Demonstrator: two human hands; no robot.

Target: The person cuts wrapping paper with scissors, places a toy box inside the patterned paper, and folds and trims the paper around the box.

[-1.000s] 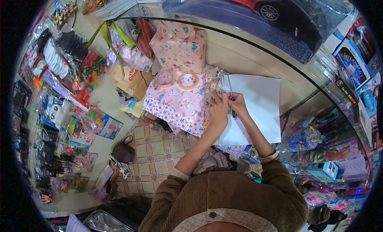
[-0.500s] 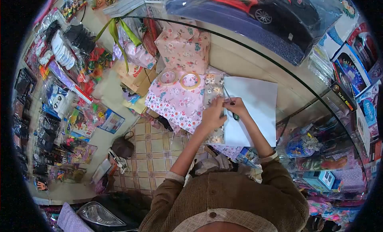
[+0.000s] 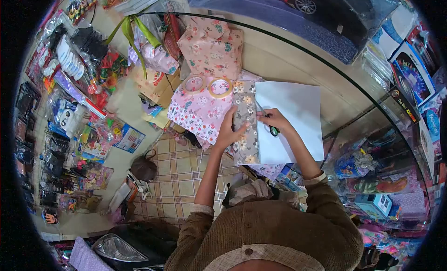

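Observation:
A strip of grey wrapping paper with flowers (image 3: 244,101) lies along the left side of a large white sheet (image 3: 295,96), probably its plain reverse. My left hand (image 3: 228,133) rests at the strip's left edge, fingers stretched out and thumb spread across the flowers. Over the line between strip and white, my right hand (image 3: 278,121) is closed around a pair of scissors (image 3: 274,130). Their dark green handles show below the fingers, and the blades point up and left along that line. Pink floral paper (image 3: 198,113) lies beside my left hand.
A yellowish tape roll (image 3: 220,96) and a paler tape roll (image 3: 194,93) lie on the pink paper. Behind them stands a pink floral wrapped parcel (image 3: 212,52). A curved glass edge (image 3: 298,52) runs across the back and right. Packaged goods (image 3: 70,108) crowd the left.
My left hand has moved left and down, away from my right hand, and its fingers have spread. More of the flowered strip shows. The scissors remain in my right hand.

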